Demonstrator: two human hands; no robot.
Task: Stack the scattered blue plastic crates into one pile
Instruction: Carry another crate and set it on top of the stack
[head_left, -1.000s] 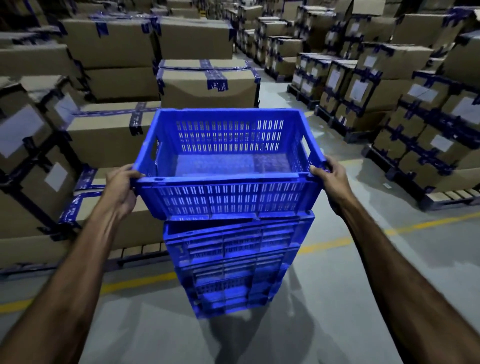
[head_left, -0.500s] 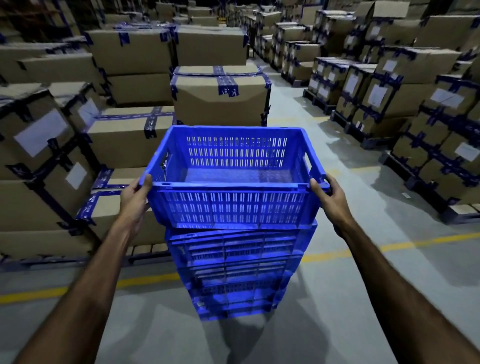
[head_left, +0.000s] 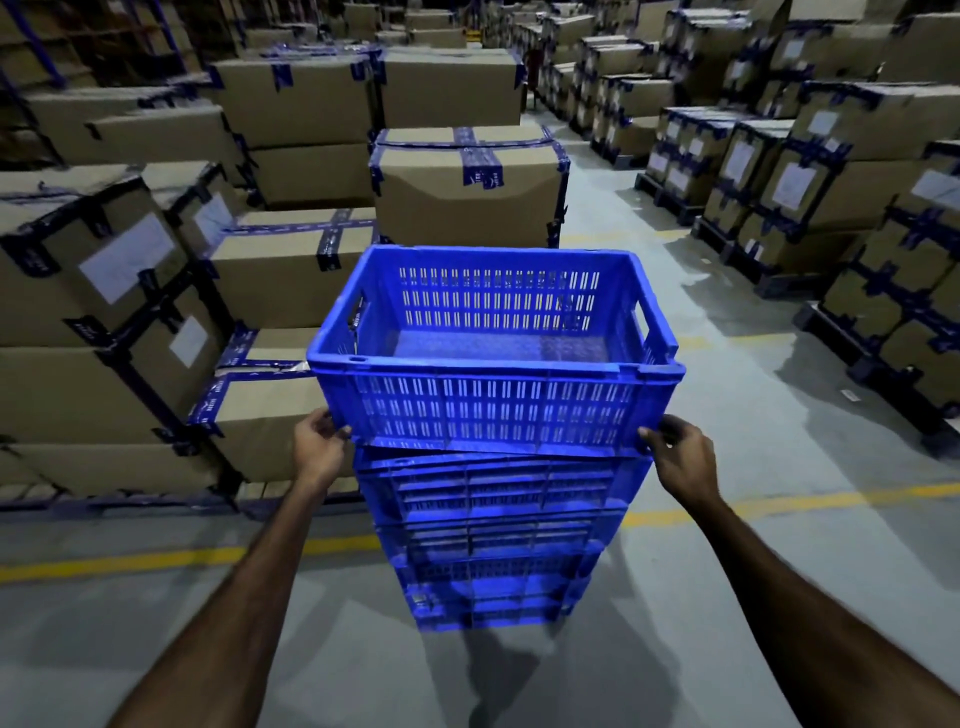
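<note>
- Where the two bare forearms reach forward from the bottom of the view, a grey concrete floor (head_left: 675, 649) is seen beneath them, crossed by a yellow line (head_left: 156, 560).
- The left hand (head_left: 318, 448) is curled around the lower left corner of the top crate (head_left: 493, 395), with its fingertips tucked under the bottom edge.
- The right hand (head_left: 680, 460) is clamped in the same way on the lower right corner of that crate.
- The top crate, blue and slotted with nothing inside, is held at the top of the pile (head_left: 493, 540); its base is set slightly askew to the crate below, and whether it is fully seated cannot be told.
- The pile of blue crates is stood on the floor, straddling the yellow line.
- Taped cardboard boxes (head_left: 291, 270) are stacked on pallets just left of the pile, some with white labels.
- A single large box (head_left: 467, 197) is placed directly behind the top crate.
- Further rows of boxes on pallets (head_left: 810, 182) are ranged along the right side of the aisle and into the dim background.
</note>
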